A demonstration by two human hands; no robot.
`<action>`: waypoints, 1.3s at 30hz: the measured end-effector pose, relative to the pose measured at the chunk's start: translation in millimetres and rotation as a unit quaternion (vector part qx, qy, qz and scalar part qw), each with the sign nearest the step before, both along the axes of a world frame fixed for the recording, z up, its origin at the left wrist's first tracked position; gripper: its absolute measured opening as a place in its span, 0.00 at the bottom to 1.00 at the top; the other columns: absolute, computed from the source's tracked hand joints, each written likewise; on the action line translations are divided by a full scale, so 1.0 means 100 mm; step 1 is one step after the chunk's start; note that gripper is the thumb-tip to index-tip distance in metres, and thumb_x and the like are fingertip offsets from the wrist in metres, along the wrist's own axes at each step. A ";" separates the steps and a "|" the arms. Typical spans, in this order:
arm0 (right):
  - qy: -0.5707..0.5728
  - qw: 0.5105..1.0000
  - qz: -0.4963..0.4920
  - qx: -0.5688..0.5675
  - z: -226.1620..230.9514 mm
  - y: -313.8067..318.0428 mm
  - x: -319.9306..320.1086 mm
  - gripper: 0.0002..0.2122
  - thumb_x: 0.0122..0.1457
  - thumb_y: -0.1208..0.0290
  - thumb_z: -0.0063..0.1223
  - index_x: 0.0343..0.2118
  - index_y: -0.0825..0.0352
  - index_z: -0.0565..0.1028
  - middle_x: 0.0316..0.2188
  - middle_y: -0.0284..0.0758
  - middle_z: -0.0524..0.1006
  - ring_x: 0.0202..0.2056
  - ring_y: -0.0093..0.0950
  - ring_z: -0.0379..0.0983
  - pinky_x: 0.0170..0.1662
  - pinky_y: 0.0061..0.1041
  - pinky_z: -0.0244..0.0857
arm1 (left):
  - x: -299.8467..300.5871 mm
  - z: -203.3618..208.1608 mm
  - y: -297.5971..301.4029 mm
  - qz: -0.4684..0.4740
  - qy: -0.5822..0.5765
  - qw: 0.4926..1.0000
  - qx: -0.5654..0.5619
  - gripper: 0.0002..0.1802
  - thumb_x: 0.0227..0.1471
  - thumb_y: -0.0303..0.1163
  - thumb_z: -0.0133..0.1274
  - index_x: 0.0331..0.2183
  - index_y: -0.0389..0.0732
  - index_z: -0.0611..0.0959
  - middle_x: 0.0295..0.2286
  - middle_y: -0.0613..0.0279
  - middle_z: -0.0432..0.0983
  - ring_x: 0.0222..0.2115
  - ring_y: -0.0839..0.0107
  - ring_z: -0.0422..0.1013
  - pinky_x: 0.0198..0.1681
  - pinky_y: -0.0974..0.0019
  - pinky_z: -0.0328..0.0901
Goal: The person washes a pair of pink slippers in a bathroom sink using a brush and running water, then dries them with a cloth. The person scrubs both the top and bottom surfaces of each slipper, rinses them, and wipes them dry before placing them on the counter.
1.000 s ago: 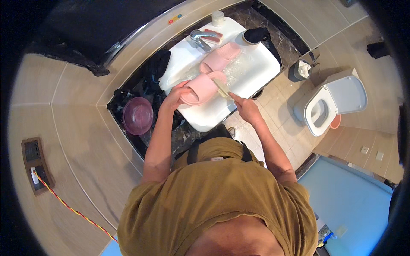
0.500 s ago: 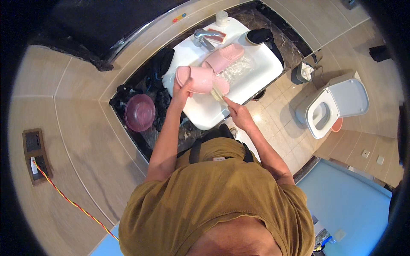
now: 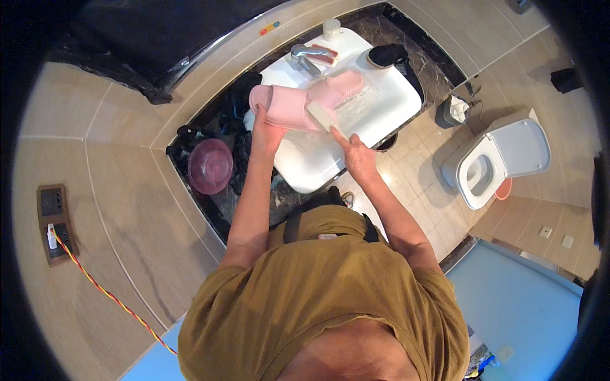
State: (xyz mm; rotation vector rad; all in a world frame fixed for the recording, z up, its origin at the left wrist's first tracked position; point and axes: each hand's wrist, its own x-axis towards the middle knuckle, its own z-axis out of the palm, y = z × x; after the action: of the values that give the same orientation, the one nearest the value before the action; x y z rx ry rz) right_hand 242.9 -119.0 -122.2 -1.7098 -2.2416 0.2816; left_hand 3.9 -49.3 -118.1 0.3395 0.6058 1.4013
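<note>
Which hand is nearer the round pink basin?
Left. The left hand holds a slipper, right of the basin; the right hand, holding a brush, is farther right.

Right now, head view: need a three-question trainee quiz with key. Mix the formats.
1. Which of the person's hands holds the pale brush?
2. True or false: the toilet lid is closed over the seat.
3. Multiple choice: what does the left hand hold?
A) the round basin
B) a pink slipper
C) the faucet

Key:
1. The right hand.
2. False; it is raised.
3. B.
</note>
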 end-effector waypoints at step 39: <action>0.077 0.993 -0.076 -0.054 -0.14 0.76 0.09 0.24 0.55 0.78 0.41 0.55 0.47 0.67 0.28 0.44 0.74 0.29 0.41 0.74 0.32 0.38 0.67 | 0.35 0.01 -0.04 0.057 0.163 0.985 -0.001 0.26 0.58 0.34 0.46 0.56 0.39 0.62 0.53 0.57 0.62 0.52 0.67 0.62 0.54 0.61 0.59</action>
State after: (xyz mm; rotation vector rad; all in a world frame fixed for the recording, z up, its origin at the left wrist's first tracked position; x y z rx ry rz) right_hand 251.6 -43.1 -136.4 -1.8354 -2.0082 0.4903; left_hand 38.5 -53.6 -116.7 0.5464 0.9061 1.4663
